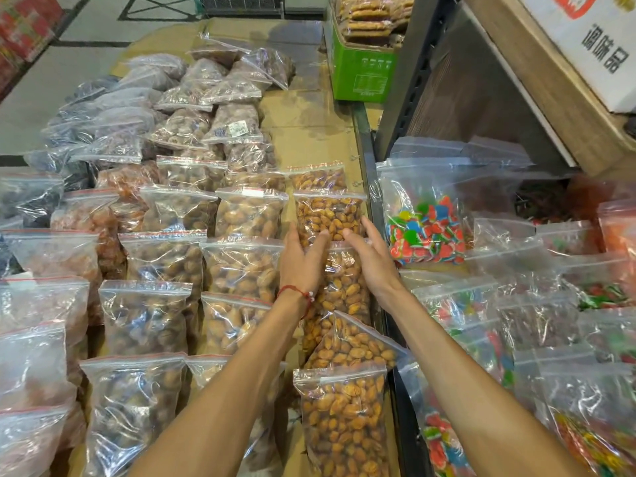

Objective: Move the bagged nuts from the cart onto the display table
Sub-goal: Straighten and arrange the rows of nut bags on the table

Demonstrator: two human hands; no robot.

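- The left hand (303, 259) and right hand (373, 261) flank one bag of nuts (328, 215). Their fingers are nearly straight and press against its two lower sides, and the thumbs rest on its front (a steadying touch, not a fist round it).
- That bag lies on the cardboard-covered bench (309, 139), in the rightmost column, with its lower edge overlapping the neighbouring bag (344, 287) below it.
- Risk: the column runs just beside the bench's right edge and a dark rail (370, 173). A push from the left hand could slide the bag over it towards the sweets bags (425, 232).
- Risk: slick plastic lies on slick plastic. If the bag is let go off-centre, it may slip down the overlap and nudge the tilted bag (354, 342) nearer the person.
- Risk: a hard squeeze could strain the zip seal.
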